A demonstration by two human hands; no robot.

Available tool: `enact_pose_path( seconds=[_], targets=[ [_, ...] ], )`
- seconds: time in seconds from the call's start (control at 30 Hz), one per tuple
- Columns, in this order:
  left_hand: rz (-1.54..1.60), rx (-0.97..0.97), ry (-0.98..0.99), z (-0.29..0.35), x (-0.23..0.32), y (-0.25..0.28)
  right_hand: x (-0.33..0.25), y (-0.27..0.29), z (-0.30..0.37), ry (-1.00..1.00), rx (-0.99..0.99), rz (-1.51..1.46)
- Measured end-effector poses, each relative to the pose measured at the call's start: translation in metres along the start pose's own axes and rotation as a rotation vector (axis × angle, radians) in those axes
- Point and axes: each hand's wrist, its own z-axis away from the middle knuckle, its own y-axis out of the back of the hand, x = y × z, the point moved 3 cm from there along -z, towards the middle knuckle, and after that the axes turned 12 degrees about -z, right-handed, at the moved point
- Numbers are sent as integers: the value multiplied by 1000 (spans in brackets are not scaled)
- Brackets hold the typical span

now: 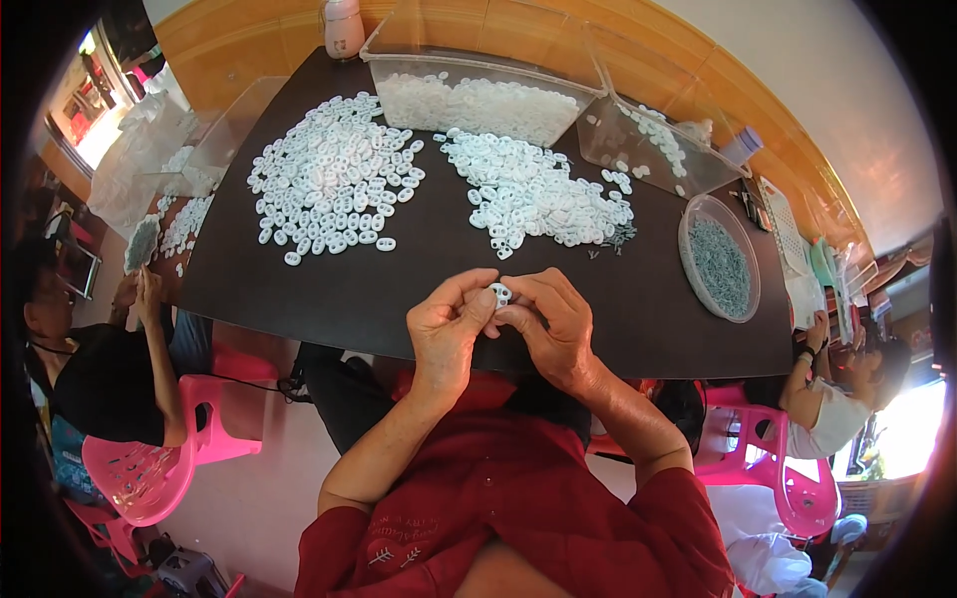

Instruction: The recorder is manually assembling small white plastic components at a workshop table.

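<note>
White plastic holed piece | left hand and right hand pinched it together, seemingly for steadiness | white oval-piece heaps lay handily on dark brown bench

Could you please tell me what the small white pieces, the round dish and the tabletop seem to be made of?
White pieces: probably moulded plastic, slightly shiny, judging by their repeated rounded shape. Round dish: likely glossy clear plastic, since its wall is see-through, though glass remains possible. Tabletop: dark and low-gloss, perhaps laminate or painted wood; its even colour leaves that open.
</note>
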Motion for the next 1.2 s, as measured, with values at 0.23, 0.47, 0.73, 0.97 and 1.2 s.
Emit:
enact_pose_path(
  seconds=[0.23, 0.47, 0.73, 0.97, 1.2],
  targets=[
    [-62, -80, -132, 6, -4, -1, -5, 1, 5, -58, 44, -66],
    [-25, 20, -237, 11, -8, -4, -9, -8, 7, -27, 77, -112],
    [-101, 83, -299, 13, -10, -5, -4, -17, 9, 49, 129, -166],
    [-87, 49, -267, 9, -14, -4, -1, -18, 15, 4, 138, -200],
    [6, -12, -215, 14, -6, -4, -8, -17, 16, -55, 148, -213]
  ],
)
